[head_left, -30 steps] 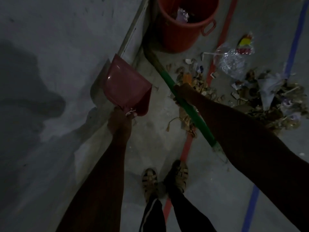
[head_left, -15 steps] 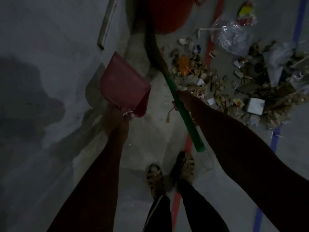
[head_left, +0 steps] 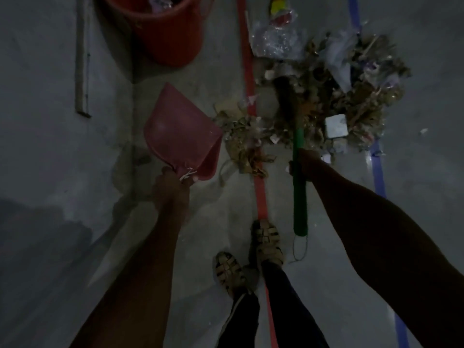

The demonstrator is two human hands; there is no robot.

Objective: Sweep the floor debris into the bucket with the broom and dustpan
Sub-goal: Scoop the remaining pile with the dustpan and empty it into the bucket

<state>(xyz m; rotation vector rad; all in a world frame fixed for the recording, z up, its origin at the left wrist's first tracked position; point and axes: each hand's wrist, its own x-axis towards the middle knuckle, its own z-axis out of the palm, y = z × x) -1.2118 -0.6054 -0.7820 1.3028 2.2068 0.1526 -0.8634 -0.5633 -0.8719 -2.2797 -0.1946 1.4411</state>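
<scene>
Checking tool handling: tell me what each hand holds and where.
Left hand grips the dustpan at its handle end; right hand grips the broom on its green handle.

Dim, murky view with grainy softness throughout; both arms show as near-black shapes. A broad shadow darkens the floor (head_left: 45, 234) lower left; straight lines bend toward the edges.

i see the red dustpan (head_left: 182, 133) tilted above the floor (head_left: 414, 197), mouth facing the debris (head_left: 326, 101), my left hand (head_left: 173, 183) gripping its handle. the broom (head_left: 300, 182) has a green handle, gripped in my right hand (head_left: 305, 165), its dark head buried in the heap of dry leaves, paper and plastic. the red bucket (head_left: 165, 33) stands beyond the dustpan, scraps inside.
</scene>
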